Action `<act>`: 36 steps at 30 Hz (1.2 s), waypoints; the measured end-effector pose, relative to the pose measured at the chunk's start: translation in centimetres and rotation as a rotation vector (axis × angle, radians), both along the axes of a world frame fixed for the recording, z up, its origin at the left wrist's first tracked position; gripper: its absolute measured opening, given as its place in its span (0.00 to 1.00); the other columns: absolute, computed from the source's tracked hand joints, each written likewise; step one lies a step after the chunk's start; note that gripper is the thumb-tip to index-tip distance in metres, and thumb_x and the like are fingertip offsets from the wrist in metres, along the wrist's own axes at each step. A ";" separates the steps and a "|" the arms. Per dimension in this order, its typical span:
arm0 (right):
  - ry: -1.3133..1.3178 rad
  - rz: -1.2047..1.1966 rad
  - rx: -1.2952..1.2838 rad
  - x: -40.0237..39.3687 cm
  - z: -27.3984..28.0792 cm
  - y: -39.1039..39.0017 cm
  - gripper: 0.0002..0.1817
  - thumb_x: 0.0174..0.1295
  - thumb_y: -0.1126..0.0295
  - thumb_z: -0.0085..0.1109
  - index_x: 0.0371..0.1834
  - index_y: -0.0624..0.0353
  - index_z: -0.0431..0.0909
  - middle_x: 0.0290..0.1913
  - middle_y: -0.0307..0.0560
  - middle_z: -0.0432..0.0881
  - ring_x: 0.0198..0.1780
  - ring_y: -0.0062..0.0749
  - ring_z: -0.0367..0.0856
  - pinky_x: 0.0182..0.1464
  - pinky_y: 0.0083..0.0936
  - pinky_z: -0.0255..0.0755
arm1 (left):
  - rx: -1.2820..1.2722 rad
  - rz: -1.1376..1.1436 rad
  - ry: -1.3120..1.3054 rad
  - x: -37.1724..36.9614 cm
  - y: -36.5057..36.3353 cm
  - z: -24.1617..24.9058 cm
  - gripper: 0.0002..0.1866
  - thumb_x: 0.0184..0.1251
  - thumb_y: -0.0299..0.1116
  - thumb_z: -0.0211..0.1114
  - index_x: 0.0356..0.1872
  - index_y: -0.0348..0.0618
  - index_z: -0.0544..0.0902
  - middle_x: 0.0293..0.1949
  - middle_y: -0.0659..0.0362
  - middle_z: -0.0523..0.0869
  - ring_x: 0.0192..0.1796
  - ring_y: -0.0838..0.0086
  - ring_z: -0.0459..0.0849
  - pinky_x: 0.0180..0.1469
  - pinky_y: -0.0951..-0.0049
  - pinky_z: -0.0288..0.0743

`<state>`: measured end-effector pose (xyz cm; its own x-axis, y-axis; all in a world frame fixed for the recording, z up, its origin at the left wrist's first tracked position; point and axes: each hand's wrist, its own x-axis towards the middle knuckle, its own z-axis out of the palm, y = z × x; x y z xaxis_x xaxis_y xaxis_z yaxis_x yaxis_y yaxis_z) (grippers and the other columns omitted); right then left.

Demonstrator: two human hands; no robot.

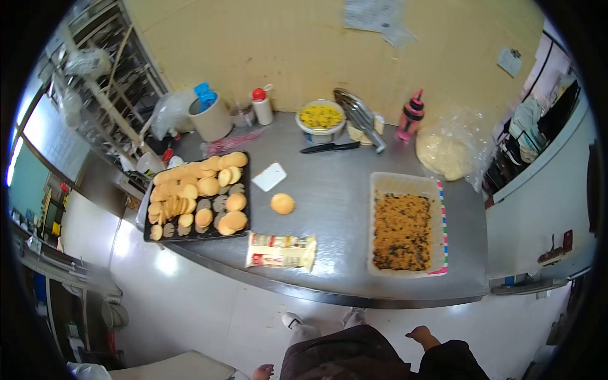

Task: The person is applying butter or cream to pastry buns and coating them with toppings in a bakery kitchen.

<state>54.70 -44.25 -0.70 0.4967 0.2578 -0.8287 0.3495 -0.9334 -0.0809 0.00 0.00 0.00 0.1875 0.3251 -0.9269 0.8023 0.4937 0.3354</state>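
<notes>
My right hand (423, 335) hangs below the table's front edge, fingers loosely apart and nothing in them. At the bottom edge only part of my left hand (263, 372) shows, with its fingers slightly bent and no object visible in it. Neither hand touches anything on the metal table (329, 221). Nearest the front edge lies a printed plastic packet (280, 251). Behind it are one round golden cake (282, 204) and a white scraper (269, 177). A clear plastic tub (408, 272) on the right holds brown crumbly floss with dark flecks.
A black baking tray (201, 237) of round cakes stands at the left. Toward the wall are a tub of yellow filling (321, 131), a black knife (330, 148), metal tongs (360, 115), a pink bottle (410, 117), bagged dough (443, 153) and a red-capped bottle (262, 109).
</notes>
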 end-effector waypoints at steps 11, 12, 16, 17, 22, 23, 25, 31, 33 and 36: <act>0.097 -0.132 0.170 -8.5 -1.9 25.2 0.23 0.55 0.46 0.59 0.33 0.56 0.86 0.31 0.49 0.85 0.34 0.40 0.84 0.43 0.34 0.76 | 0.123 0.550 0.083 -16.8 5.7 -1.5 0.18 0.63 0.39 0.62 0.48 0.38 0.82 0.36 0.53 0.86 0.33 0.67 0.85 0.29 0.69 0.76; 0.139 -0.174 0.143 -8.9 -1.7 27.0 0.24 0.56 0.45 0.59 0.34 0.56 0.86 0.32 0.48 0.86 0.35 0.40 0.84 0.43 0.34 0.76 | 0.106 0.545 0.116 -17.0 6.1 -1.7 0.17 0.63 0.38 0.61 0.47 0.37 0.82 0.35 0.53 0.86 0.32 0.68 0.85 0.29 0.69 0.76; 0.387 -0.251 0.099 -11.0 3.3 34.8 0.29 0.62 0.39 0.53 0.50 0.52 0.84 0.50 0.42 0.83 0.51 0.36 0.79 0.49 0.38 0.74 | 0.141 0.602 0.066 -14.0 11.0 -3.9 0.17 0.64 0.37 0.60 0.48 0.36 0.81 0.35 0.53 0.86 0.35 0.68 0.85 0.31 0.69 0.76; 0.435 -0.262 0.106 -11.8 4.5 37.0 0.28 0.62 0.40 0.53 0.50 0.52 0.83 0.50 0.42 0.83 0.52 0.35 0.79 0.50 0.37 0.73 | 0.179 0.643 0.010 -12.3 13.0 -2.9 0.17 0.64 0.37 0.60 0.48 0.36 0.81 0.36 0.52 0.86 0.36 0.68 0.85 0.33 0.69 0.77; 0.639 -0.306 0.083 -12.8 6.3 43.5 0.24 0.65 0.46 0.55 0.53 0.52 0.82 0.53 0.38 0.81 0.56 0.29 0.76 0.56 0.36 0.69 | 0.354 0.491 -0.220 -5.9 20.2 -2.2 0.17 0.65 0.38 0.60 0.49 0.36 0.82 0.37 0.52 0.86 0.39 0.69 0.85 0.43 0.71 0.78; 0.672 -0.312 0.081 -12.8 5.7 44.5 0.24 0.65 0.46 0.56 0.53 0.52 0.82 0.53 0.38 0.81 0.56 0.28 0.76 0.56 0.36 0.69 | 0.389 0.435 -0.228 -5.5 21.7 -3.0 0.18 0.66 0.38 0.60 0.49 0.35 0.82 0.37 0.53 0.87 0.39 0.70 0.85 0.44 0.71 0.78; 0.771 -0.329 0.041 -13.4 6.2 47.6 0.27 0.62 0.44 0.57 0.59 0.48 0.79 0.62 0.37 0.76 0.65 0.31 0.69 0.61 0.38 0.65 | 0.414 0.397 -0.215 -6.3 24.3 -3.5 0.18 0.65 0.38 0.60 0.49 0.35 0.82 0.37 0.53 0.87 0.39 0.71 0.85 0.45 0.71 0.78; 0.921 -0.415 0.009 -14.0 3.4 54.7 0.27 0.65 0.47 0.54 0.63 0.49 0.75 0.63 0.36 0.74 0.66 0.31 0.67 0.65 0.38 0.60 | 0.305 0.472 -0.004 -14.0 30.2 -3.3 0.19 0.63 0.39 0.62 0.49 0.35 0.82 0.36 0.53 0.87 0.37 0.72 0.85 0.43 0.70 0.79; 0.858 -0.292 -0.032 -15.4 5.5 58.8 0.25 0.68 0.50 0.52 0.63 0.50 0.75 0.62 0.35 0.76 0.64 0.29 0.70 0.64 0.39 0.63 | 0.262 0.476 0.096 -17.0 33.3 -1.8 0.19 0.62 0.39 0.63 0.49 0.36 0.83 0.37 0.53 0.87 0.37 0.72 0.85 0.43 0.70 0.79; 0.853 -0.377 0.016 -16.0 0.1 58.4 0.29 0.63 0.48 0.56 0.62 0.52 0.75 0.61 0.40 0.76 0.64 0.34 0.69 0.65 0.36 0.63 | 0.465 0.382 0.035 -18.3 39.8 0.6 0.15 0.61 0.32 0.61 0.47 0.36 0.84 0.37 0.53 0.87 0.39 0.70 0.85 0.45 0.71 0.78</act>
